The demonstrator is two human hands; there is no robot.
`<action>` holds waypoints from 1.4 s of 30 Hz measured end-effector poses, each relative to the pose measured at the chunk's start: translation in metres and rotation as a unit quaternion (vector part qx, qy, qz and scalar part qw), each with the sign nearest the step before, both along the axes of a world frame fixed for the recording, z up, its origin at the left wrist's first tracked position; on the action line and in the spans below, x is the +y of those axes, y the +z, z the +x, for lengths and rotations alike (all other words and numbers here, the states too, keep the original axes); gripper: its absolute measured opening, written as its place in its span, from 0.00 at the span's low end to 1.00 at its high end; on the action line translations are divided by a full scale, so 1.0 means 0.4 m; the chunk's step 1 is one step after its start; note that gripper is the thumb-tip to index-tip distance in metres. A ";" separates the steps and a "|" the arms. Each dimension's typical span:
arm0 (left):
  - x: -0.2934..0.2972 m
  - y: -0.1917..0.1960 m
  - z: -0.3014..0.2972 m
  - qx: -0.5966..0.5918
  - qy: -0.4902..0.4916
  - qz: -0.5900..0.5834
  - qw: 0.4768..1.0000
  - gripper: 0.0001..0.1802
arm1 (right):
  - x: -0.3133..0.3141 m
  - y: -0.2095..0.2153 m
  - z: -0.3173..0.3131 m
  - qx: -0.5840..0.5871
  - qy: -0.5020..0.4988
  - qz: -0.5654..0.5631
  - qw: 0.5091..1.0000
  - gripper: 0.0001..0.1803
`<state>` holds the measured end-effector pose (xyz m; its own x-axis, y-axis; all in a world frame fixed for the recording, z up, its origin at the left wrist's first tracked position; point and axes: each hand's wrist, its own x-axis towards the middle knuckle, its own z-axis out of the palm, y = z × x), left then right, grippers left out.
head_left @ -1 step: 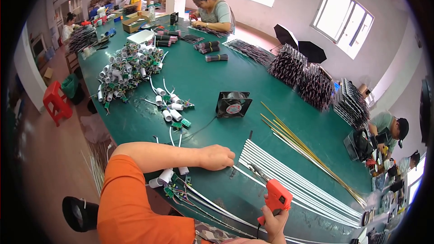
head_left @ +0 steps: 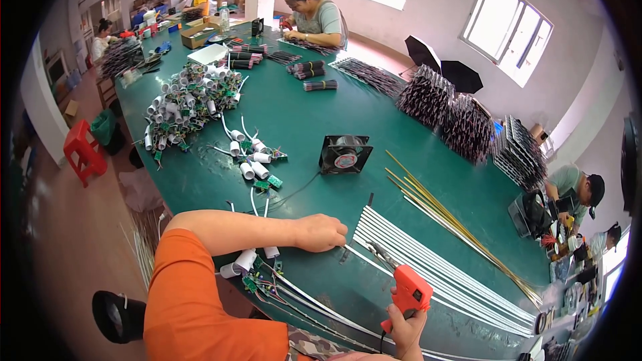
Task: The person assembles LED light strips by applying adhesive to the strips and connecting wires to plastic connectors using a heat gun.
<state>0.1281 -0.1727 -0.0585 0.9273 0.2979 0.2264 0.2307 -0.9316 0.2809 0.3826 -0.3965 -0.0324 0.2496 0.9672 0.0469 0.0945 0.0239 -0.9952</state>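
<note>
My right hand (head_left: 406,331) grips a red soldering gun (head_left: 412,289) by its handle. The gun's metal tip points up and left, over the ends of a row of narrow white strips (head_left: 428,261). My left hand (head_left: 322,232) is closed in a pinch at the left end of the nearest strip. Whatever lies between its fingertips is too small to make out. A thin dark bar (head_left: 346,254) crosses under the strip ends beside these fingers. Below my left forearm lie white cylindrical housings (head_left: 239,264) with green circuit boards and wires.
A small black fan (head_left: 345,155) stands mid-table. Brownish rods (head_left: 441,208) lie right of it. A heap of white housings and circuit boards (head_left: 190,103) covers the left side. Dark wire bundles (head_left: 428,97) are stacked along the far right edge. A co-worker (head_left: 317,17) sits across the table.
</note>
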 end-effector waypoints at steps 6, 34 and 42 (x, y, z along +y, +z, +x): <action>0.001 0.001 0.000 0.003 -0.002 0.002 1.000 0.07 | -0.003 0.025 -0.012 0.034 -0.008 -0.025 0.999 0.27; 0.009 0.037 -0.023 -0.068 -0.007 -0.068 0.995 0.08 | -0.003 0.031 -0.002 0.015 0.018 -0.048 0.999 0.25; 0.022 0.031 -0.032 -0.058 0.014 -0.127 0.990 0.07 | 0.008 0.017 0.009 -0.016 0.033 0.001 0.999 0.23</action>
<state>0.1154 -0.1639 -0.0462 0.8903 0.3835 0.2455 0.2072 -0.8212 0.5316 0.3861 -0.3932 -0.0256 0.1834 0.9814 0.0560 0.1235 0.0335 -0.9918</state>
